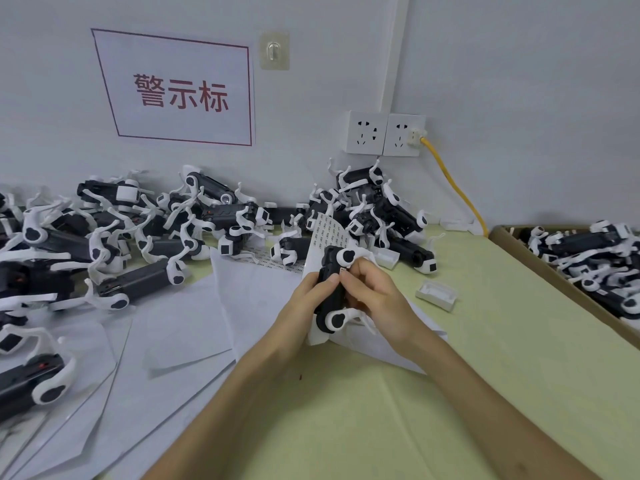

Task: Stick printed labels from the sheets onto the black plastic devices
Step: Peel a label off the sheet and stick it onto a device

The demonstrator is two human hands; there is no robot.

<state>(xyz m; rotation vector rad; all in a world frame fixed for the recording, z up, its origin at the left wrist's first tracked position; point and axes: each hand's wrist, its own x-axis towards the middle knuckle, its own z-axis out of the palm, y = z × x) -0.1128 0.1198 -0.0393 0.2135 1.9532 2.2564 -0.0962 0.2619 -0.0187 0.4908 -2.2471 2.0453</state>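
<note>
- Two bare forearms reach in from the bottom edge and meet at the black plastic device with white folded arms [327, 311], which is held upright above the middle of the table.
- Left hand [301, 299] grips the device's body from its left side, with the thumb laid across the front.
- Right hand [375, 294] curls in at the device's right side. Its thumb and forefinger pinch a small printed label [343, 270] against the upper body.
- Just behind the device, a white label sheet with rows of tiny prints [325, 233] stands tilted.
- Blank white backing sheets [194, 306] lie overlapping beneath the device and to its left, on the pale yellow-green table top [485, 358].
- Near the device's right sits a small white plastic tray [436, 294].
- Heaped black-and-white devices [138, 230] lie along the wall to the left of the device and behind it.
- Well to the right of the device, a brown cardboard box [554, 268] holds more of them.
- On the wall above and behind the device are a white sign with red characters [180, 91], two white wall sockets [384, 133] and a yellow cable [457, 192].
</note>
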